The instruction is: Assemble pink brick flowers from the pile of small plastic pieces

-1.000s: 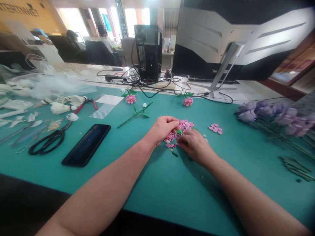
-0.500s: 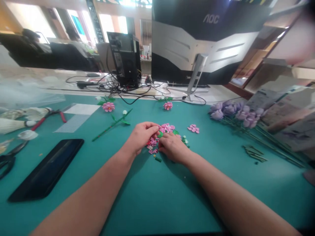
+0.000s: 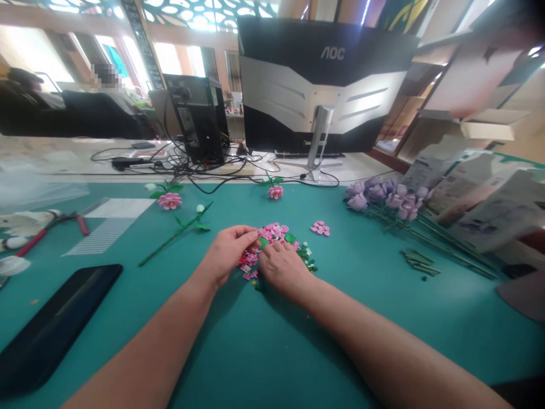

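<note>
"What's largest?"
"One green tabletop (image 3: 276, 358), then one monitor (image 3: 276, 85)."
"And the hands?"
"Two. The left hand (image 3: 227, 255) is pinched; the right hand (image 3: 285, 267) is curled, its grip hidden, so I cannot tell."
"Smaller?"
"One heap of pink pieces (image 3: 275, 232) beneath them, two pink flowers (image 3: 170, 200) beyond, one green piece (image 3: 263, 243) at the left fingertips."

Forearms (image 3: 170, 324) converge, left fingers (image 3: 244, 236) bent inward, right fingers (image 3: 272, 258) curled downward.
</note>
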### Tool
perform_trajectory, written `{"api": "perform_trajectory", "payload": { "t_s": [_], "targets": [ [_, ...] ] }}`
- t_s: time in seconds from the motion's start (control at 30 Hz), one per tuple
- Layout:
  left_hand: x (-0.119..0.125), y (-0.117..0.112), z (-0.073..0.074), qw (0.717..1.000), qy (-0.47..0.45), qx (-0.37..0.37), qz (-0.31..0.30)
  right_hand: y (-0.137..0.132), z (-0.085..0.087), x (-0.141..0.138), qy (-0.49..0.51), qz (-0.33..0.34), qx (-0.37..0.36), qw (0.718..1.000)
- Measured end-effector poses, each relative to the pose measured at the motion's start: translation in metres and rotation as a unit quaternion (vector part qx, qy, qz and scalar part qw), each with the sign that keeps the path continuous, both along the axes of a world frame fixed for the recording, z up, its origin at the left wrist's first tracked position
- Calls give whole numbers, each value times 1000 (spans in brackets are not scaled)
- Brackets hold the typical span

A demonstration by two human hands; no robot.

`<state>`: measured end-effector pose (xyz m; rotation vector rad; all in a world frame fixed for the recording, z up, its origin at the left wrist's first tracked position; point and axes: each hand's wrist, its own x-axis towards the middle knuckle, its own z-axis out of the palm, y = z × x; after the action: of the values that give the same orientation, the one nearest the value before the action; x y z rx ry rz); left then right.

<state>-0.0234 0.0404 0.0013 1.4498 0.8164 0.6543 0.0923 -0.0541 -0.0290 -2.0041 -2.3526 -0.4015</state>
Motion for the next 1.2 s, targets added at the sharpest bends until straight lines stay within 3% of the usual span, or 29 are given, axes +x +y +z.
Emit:
{"api": "perform_trajectory", "payload": {
  "t_s": [0.13,0.27,0.43,0.63,0.7,0.8,0.93,1.2],
  "targets": [
    [-1,0,2,1000,0,-1,-1,3,0,3,49,-6,31,998],
    [-2,1,1,1000,5,-2,3,2,5,10,223,-38,42,973],
    [-1,-2,-2,1000,1,2,6,-6,11,25,516,-69,64,852],
    [2,-10,2,999,-17,-30,-6,-5,15,34,704,-40,39,708],
    [2,-12,5,999,-21,-37,-2,-5,18,31,735,-33,35,676],
    [3,-14,6,999,-27,-44,-1,-7,21,27,747,-37,37,663],
    [4,-16,6,998,-37,-50,-10,-8,22,26,739,-56,47,670],
    [4,-20,2,1000,-22,14,-13,-8,22,25,736,-78,44,671]
  ]
}}
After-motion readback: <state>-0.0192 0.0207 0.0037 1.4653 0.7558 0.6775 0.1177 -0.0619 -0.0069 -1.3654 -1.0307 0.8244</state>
